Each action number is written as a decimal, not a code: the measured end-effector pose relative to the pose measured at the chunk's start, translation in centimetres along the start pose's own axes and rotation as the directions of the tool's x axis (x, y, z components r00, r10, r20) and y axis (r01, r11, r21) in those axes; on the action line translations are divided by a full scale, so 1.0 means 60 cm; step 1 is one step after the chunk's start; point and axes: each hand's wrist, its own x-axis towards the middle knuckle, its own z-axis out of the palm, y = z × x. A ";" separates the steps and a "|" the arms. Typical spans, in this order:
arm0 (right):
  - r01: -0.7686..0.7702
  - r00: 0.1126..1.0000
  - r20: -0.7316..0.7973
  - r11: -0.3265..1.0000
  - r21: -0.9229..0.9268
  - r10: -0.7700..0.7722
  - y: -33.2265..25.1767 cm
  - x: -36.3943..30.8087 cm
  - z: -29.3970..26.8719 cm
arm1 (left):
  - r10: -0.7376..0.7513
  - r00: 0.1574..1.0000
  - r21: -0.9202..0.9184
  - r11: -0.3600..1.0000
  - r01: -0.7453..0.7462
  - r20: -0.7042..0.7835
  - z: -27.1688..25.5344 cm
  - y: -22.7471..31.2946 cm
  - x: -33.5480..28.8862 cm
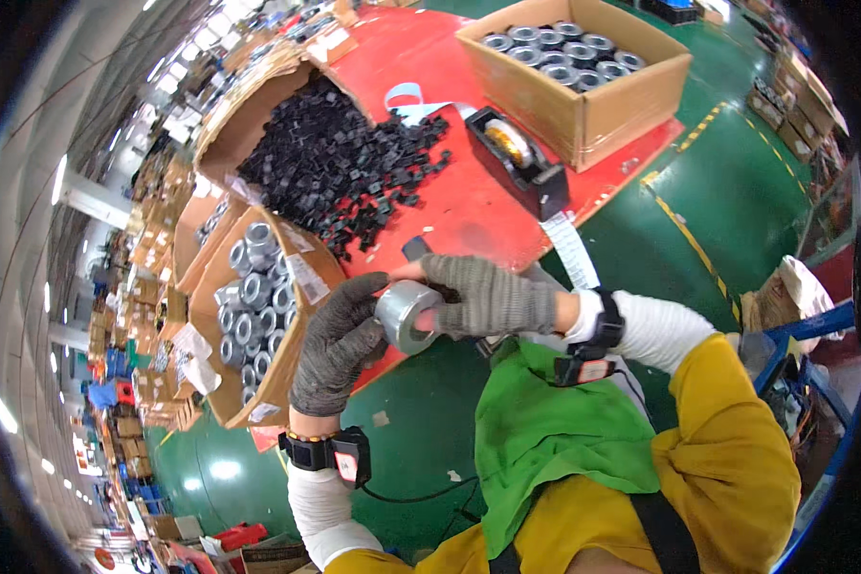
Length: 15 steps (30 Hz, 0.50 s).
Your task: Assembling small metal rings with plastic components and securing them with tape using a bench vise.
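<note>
Between my two gloved hands is a silver metal ring (407,315), short and thick-walled like a sleeve. My left hand (337,335), in a grey knit glove, closes on its left side. From the right, my right hand (483,298) grips it, with a bare fingertip at its opening. Just beyond my hands a small dark piece (415,249) lies at the red table's edge. To the left stands a cardboard box (301,330) of similar metal rings (249,330).
A heap of small black plastic parts (325,143) spills from a tipped carton onto the red table (421,57). A black tape dispenser (521,163) stands beside an open box (631,120) of packed silver rings. A printed paper strip (571,251) hangs at the right edge.
</note>
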 end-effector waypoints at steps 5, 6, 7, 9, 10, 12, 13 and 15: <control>-0.221 0.969 -0.025 0.902 0.370 0.247 0.023 -0.038 0.007 | 0.019 0.999 0.168 0.986 -0.014 -0.027 0.037 -0.020 0.014; -0.242 0.966 -0.020 0.930 0.277 0.258 0.016 -0.042 0.003 | 0.082 0.996 0.289 0.955 -0.072 -0.021 0.053 -0.027 0.012; -0.244 0.966 -0.015 0.929 0.279 0.259 0.007 -0.043 0.000 | 0.142 0.990 0.405 0.906 -0.127 -0.008 0.064 -0.034 0.011; -0.405 0.911 0.032 0.878 0.256 0.411 -0.015 -0.045 -0.007 | 0.132 0.990 0.471 0.876 -0.098 -0.039 0.064 -0.052 0.014; -0.407 0.910 0.034 0.877 0.254 0.412 -0.009 -0.049 -0.005 | 0.077 0.996 0.433 0.900 -0.052 -0.041 0.058 -0.058 0.019; -0.366 0.911 -0.038 0.846 0.388 0.411 0.005 -0.057 0.000 | 0.021 0.999 0.392 0.920 -0.003 -0.040 0.051 -0.069 0.029; -0.367 0.910 -0.038 0.845 0.388 0.413 0.005 -0.062 -0.007 | 0.038 0.998 0.315 0.949 -0.019 -0.052 0.048 -0.074 0.035; -0.435 0.886 -0.145 0.897 0.072 0.441 0.002 -0.071 -0.026 | 0.049 0.996 0.237 0.971 -0.030 -0.074 0.039 -0.088 0.042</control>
